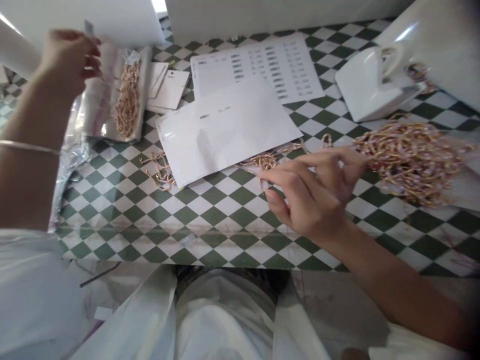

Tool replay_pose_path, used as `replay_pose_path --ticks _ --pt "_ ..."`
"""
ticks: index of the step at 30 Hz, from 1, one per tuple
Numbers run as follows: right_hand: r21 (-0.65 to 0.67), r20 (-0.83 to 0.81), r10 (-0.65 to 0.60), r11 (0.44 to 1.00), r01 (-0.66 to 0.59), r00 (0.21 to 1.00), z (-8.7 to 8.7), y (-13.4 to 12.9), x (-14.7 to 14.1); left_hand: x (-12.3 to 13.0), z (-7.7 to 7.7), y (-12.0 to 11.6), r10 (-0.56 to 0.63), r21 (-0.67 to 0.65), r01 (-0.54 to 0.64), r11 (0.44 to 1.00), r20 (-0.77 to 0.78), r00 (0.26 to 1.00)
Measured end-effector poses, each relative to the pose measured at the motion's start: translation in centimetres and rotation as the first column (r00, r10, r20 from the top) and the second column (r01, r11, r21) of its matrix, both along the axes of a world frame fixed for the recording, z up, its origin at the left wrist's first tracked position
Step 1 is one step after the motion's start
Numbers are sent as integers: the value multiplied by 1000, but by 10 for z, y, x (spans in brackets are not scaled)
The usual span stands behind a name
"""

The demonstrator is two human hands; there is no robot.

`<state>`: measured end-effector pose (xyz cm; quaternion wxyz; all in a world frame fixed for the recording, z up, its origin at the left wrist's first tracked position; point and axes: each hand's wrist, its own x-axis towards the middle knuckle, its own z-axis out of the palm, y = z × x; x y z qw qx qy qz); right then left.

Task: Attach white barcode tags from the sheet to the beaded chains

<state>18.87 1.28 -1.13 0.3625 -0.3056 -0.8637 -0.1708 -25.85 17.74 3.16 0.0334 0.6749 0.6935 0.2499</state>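
Observation:
My left hand (73,57) is raised at the far left, its fingers closed on a small pale label (89,28) that stands up from the fingertips; blur hides its detail. Beside it lies a clear plastic bag (103,110) with a bundle of pink and gold bead strands (127,102) on it or in it. My right hand (315,195) hovers over the table's right half, fingers spread and thumb apart. Its index fingertip is near a few loose bead strands (264,161) at the edge of a white sheet (232,135). Whether it touches them I cannot tell.
A printed sticker sheet (258,65) lies partly under the white sheet. White cards (170,90) are beside the bag. More strands (159,170) lie left of the sheets, and a large heap of strands (416,160) is at right, below a white plastic holder (375,90). The checked tablecloth (210,220) ends near my lap.

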Motion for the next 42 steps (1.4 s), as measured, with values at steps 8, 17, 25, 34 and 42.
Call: replay_pose_path --ticks 8,17,25,34,42 --pt "-137 149 -27 989 48 988 -7 5 2 16 -43 46 333 28 -347 938 210 919" --pt "-484 335 -2 858 174 942 -19 34 26 142 -23 -90 -495 19 514 857 -244 834" --pt "-802 -82 -13 595 -58 997 -7 35 18 225 -46 -177 -662 -73 817 572 -628 408" --pt "-822 -476 129 285 -492 870 23 30 25 234 -59 -149 -830 144 817 558 84 552" --pt "-678 -580 58 519 -521 813 15 42 29 221 -14 -161 -473 -59 803 593 782 407"
